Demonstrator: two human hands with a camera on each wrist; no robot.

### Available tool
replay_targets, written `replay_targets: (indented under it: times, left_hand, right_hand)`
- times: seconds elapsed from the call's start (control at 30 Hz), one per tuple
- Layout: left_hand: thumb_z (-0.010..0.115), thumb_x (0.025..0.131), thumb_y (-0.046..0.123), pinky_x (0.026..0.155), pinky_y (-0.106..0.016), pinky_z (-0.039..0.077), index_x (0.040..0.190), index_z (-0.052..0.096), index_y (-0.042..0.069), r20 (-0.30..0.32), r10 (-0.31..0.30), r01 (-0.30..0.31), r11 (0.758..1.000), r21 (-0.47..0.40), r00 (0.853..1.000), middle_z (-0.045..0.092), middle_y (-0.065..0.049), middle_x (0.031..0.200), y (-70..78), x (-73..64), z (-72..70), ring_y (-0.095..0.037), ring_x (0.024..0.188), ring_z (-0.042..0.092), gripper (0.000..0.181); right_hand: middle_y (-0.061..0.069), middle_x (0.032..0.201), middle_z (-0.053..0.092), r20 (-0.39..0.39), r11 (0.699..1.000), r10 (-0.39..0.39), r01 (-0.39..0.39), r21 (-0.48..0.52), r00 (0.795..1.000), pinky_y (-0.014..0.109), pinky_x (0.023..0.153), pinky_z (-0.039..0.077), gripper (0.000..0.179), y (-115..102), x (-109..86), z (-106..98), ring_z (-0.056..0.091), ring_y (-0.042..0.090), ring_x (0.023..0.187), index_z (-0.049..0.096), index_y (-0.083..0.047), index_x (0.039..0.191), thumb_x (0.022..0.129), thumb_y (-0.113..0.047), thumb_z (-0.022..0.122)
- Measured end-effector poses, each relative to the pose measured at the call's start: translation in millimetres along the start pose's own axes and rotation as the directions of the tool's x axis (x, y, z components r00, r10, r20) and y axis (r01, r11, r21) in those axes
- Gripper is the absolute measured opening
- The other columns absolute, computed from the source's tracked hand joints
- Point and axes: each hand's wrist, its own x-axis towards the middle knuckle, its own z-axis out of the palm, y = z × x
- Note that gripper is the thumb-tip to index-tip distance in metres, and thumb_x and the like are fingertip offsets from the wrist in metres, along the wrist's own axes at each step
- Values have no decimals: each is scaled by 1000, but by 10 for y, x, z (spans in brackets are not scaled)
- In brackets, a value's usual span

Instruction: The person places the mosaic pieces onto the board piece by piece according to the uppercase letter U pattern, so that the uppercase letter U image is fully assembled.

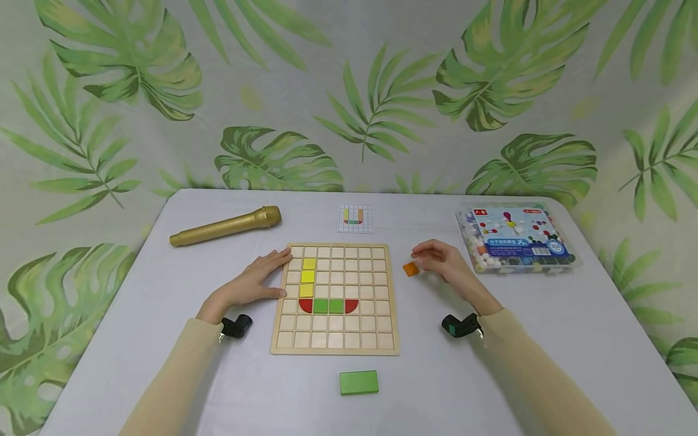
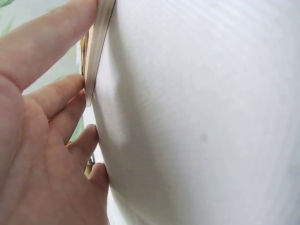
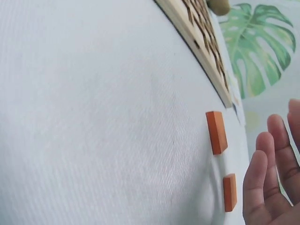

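Observation:
A wooden grid board [image 1: 335,351] lies on the table, bearing three yellow squares [image 1: 308,277] in a column and, in a lower row, two green squares [image 1: 328,306] between red rounded pieces [image 1: 351,306]. My left hand [image 1: 252,280] rests at the board's left side, its fairly straight fingers and thumb touching the edge. Right of the board, my right hand [image 1: 444,266] hovers beside an orange tile [image 1: 411,269]. The right wrist view shows that orange tile [image 3: 216,132] and a second orange piece [image 3: 229,192] on the cloth, with the visible fingers [image 3: 265,164] apart from both.
A small pattern card [image 1: 356,218] lies behind the board. A gold microphone [image 1: 226,226] is at the back left, and a clear box of molecule-model parts [image 1: 518,237] at the back right. In front lies a green rectangular block [image 1: 358,383].

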Motion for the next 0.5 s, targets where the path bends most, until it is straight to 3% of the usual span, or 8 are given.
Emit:
replay_targets:
  times: [0.27, 0.5]
  left_hand:
    - [72, 85, 25, 113, -56, 2, 148, 30, -2, 18, -39, 38, 999, 35, 999, 18, -18, 156, 13, 14, -3, -41, 142, 9, 80]
    - [73, 85, 24, 114, -55, 2, 148, 30, -2, 23, -45, 45, 999, 28, 999, 18, -17, 157, 46, 10, -10, -40, 142, 9, 81]
  right_hand:
    - [22, 110, 63, 41, 980, -8, 16, -199, 999, 26, 74, 45, 26, 61, 73, -1, 55, 27, 91, 61, 4, 114, 89, 3, 62]
    - [17, 99, 63, 13, 947, 3, 1, -321, 1000, 29, 69, 43, 25, 73, 106, 56, 53, 26, 85, 63, 2, 109, 84, 4, 66]
